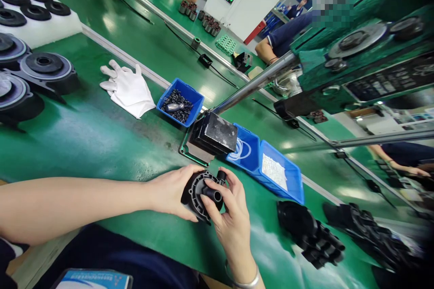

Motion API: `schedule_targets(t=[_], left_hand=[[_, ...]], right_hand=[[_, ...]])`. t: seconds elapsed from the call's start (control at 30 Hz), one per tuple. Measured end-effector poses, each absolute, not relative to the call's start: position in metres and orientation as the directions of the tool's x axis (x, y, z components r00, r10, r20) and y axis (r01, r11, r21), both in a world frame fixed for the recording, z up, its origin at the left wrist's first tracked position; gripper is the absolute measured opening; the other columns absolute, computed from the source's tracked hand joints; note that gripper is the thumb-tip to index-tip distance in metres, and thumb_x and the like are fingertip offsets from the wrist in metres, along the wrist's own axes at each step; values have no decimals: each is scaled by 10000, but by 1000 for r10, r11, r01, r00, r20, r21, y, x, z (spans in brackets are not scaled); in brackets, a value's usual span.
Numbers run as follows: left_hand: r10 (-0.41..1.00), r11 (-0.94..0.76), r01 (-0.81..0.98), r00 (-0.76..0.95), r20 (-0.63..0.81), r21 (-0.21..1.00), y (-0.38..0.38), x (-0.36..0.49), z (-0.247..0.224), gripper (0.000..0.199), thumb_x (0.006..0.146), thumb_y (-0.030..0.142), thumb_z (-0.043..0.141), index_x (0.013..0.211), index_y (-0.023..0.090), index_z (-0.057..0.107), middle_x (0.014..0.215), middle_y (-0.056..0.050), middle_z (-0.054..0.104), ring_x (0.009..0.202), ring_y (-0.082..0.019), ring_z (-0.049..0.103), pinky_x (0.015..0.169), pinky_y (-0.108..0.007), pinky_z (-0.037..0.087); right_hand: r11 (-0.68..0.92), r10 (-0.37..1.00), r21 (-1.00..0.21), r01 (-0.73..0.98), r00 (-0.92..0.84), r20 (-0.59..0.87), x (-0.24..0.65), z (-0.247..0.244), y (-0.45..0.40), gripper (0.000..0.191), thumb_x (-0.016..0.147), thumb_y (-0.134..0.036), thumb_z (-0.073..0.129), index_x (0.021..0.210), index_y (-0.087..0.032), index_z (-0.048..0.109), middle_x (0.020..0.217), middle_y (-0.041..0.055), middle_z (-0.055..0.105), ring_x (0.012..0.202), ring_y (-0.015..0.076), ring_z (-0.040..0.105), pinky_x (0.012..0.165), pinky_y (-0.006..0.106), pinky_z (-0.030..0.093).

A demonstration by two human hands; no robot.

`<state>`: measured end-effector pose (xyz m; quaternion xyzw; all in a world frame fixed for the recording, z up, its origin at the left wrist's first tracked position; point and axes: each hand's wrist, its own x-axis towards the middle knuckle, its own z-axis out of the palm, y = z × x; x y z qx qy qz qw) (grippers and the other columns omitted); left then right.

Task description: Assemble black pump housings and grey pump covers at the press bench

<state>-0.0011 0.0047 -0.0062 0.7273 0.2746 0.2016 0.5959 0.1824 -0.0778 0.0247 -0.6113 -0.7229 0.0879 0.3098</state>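
Observation:
Between my two hands, above the green work surface, is a black plastic pump housing (200, 194) with a ribbed round face and two pipe stubs. My left hand (172, 192) wraps round its left side, thumb and fingers on the rim. On the right, my right hand (232, 212) grips the housing cover near the stubs, its fingers bent around the central pipe. Just beyond my hands stands a black metal block fixture (215, 133) on a plate. Part of the housing's underside is hidden by my left hand.
A blue bin of small black parts (178, 101) and a white glove (129, 90) lie beyond the left arm. Blue trays (281, 171) stand right of the fixture. Black pump covers (308, 232) sit at right, round motor bodies (47, 70) at left. A green press (366, 54) overhangs the right.

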Motion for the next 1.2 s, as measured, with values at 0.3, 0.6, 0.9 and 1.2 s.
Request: schedule_targets(t=[0.3,0.6,0.9,1.2], left_hand=[[636,-148,140,772,-14,979,5,-1,-7,996,544,370,892,1373,239,357,1368,-103,536,1215,-304,567,1026,-444,489],[640,-154,146,768,-14,977,5,1,-9,999,531,358,893,1369,246,361,1380,-111,533,1218,-322,571,1027,-454,492],[629,-158,165,777,-29,974,6,-1,-6,994,543,368,892,1372,252,357,1386,-101,535,1211,-315,575,1019,-461,493],[630,-161,172,776,-32,972,6,-1,-4,1000,535,364,897,1369,230,361,1361,-85,551,1197,-292,582,1008,-449,501]], right_hand=[[180,935,-522,834,21,355,178,21,-83,245,901,-283,652,1145,-258,647,1368,134,463,1288,283,473,961,478,479],[138,930,-538,832,77,358,173,19,-87,236,900,-282,650,1135,-262,652,1381,130,463,1282,295,477,961,493,457],[190,937,-542,819,14,350,181,19,-84,247,895,-261,658,1142,-251,653,1379,134,459,1291,275,474,970,461,469],[199,935,-541,817,7,354,181,19,-83,251,896,-259,656,1146,-253,648,1378,134,460,1293,276,471,964,464,471]])
